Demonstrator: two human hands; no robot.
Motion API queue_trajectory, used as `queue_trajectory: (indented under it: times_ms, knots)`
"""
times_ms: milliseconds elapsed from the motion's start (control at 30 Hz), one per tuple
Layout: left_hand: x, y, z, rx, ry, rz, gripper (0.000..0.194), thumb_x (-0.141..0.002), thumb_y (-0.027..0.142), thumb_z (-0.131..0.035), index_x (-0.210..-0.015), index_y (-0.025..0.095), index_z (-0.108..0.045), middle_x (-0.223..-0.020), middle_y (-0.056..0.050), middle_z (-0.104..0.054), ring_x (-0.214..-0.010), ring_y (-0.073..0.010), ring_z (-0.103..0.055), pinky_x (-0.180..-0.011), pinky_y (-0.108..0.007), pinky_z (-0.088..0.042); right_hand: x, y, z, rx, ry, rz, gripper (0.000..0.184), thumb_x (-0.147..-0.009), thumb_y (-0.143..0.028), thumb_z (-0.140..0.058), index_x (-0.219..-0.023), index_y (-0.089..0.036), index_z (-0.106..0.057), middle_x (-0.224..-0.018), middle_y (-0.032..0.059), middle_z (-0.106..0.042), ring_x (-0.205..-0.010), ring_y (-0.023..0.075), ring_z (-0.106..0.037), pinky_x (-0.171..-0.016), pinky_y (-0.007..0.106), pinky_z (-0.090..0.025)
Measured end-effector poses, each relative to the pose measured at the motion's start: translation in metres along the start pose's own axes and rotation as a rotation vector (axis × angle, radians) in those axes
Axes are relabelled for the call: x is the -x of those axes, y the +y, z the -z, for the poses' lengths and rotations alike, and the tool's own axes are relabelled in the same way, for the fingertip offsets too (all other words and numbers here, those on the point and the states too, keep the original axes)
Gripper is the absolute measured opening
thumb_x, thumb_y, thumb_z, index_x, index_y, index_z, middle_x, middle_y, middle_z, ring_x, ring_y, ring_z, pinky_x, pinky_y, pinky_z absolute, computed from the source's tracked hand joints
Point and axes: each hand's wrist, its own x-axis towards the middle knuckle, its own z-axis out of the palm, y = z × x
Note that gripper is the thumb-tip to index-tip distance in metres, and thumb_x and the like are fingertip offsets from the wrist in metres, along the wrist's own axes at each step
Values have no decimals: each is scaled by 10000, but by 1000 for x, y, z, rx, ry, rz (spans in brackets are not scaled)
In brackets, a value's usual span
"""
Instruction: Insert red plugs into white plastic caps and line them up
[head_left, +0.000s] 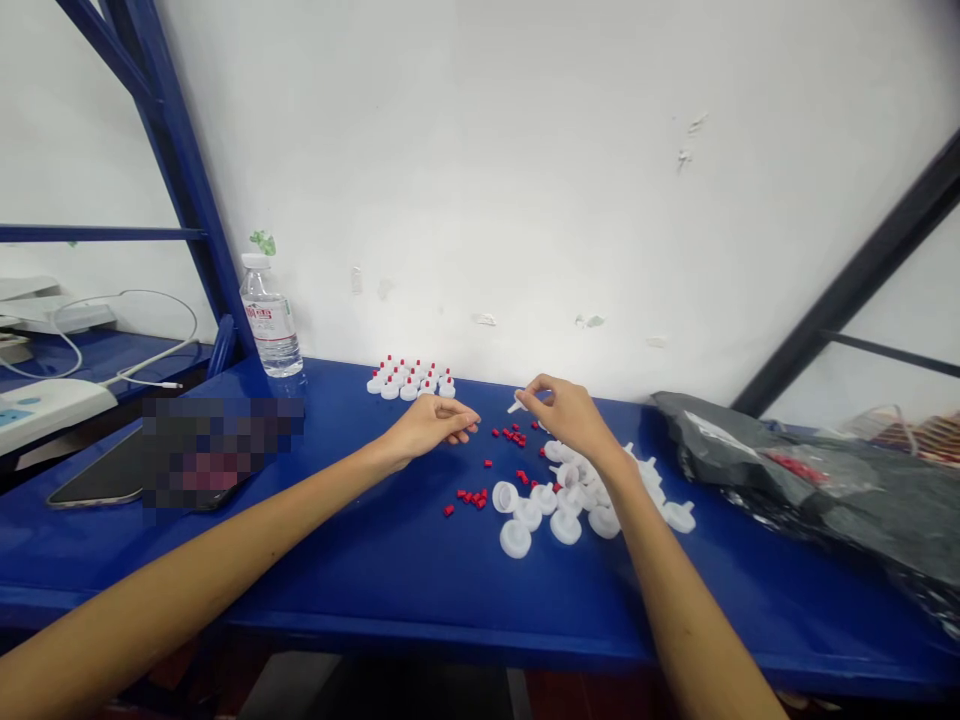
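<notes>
Some of the work looked done: a small bunch of capped tops [409,391] stood in rows at the back of the table [420,590], near the wall [480,200], with red tips pointing up. More looked left to do, because a big heap of bare tops [571,500] lay in a mess around and below the right hand [561,412], and the ones I could see well had no red on them. Loose red caps [520,439] were scattered between the heap and the left hand [439,425]. The right hand's thumb and finger pinched a white piece [515,406] above the table, its thin end poking out. The left hand's fingertips were close together, but I cannot tell if they pinched a cap. The table was blue and a bit shiny. A water bottle [274,325] stood at the back left, a phone [97,475] lay beside a blurred patch, and a power strip [56,410] sat at the far left. On the right lay a crumpled black bag [720,440]. The wall was white with peeled marks, and a blue post [176,150] leaned at the left.
</notes>
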Motion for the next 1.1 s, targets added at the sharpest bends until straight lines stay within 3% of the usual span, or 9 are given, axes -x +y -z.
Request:
queue_trajectory:
  times_ms: [167, 333, 500, 633, 1100]
  knots:
    - [1, 0, 2, 298, 18, 116, 247, -794, 336, -791, -940, 142, -751, -1028, -117, -765, -849, -149, -716, -765, -237, -532, 1, -15, -10, -509, -125, 53, 343, -874, -548, -625, -820, -210, -602, -832, 40, -707, -810, 209, -703, -603, 271, -525]
    - [-2, -4, 3, 431, -13, 181, 277, -769, 325, -824, -968, 151, -744, -1073, -112, -759, -923, -162, -725, -786, -227, -519, 2, -18, -17, -678, -190, 97, 335, -812, -510, -719, -894, -199, -625, -928, 51, -710, -854, 191, -689, -697, 292, -575]
    - [-1, -1, 1, 514, 2, 210, 201, -771, 244, -824, -926, 144, -744, -998, -91, -768, -886, -149, -733, -734, -203, -494, 1, -15, -21, -725, -223, 107, 407, -787, -459, -762, -1075, -207, -626, -1078, 82, -703, -915, 196, -704, -775, 328, -592]
    - [0, 2, 1, 544, -2, 212, 143, -818, 216, -780, -931, 133, -747, -1052, -112, -761, -897, -141, -730, -718, -189, -491, 0, -14, -20, -708, -199, 116, 420, -828, -444, -724, -1163, -208, -636, -1144, 97, -673, -924, 199, -706, -799, 349, -600]
    - [2, 4, -1, 575, 59, 185, 98, -865, 199, -728, -937, 133, -722, -1061, -108, -754, -900, -138, -723, -684, -183, -483, 2, -19, -13, -669, -203, 95, 384, -766, -431, -774, -1063, -206, -684, -1137, 83, -690, -940, 217, -716, -786, 324, -573]
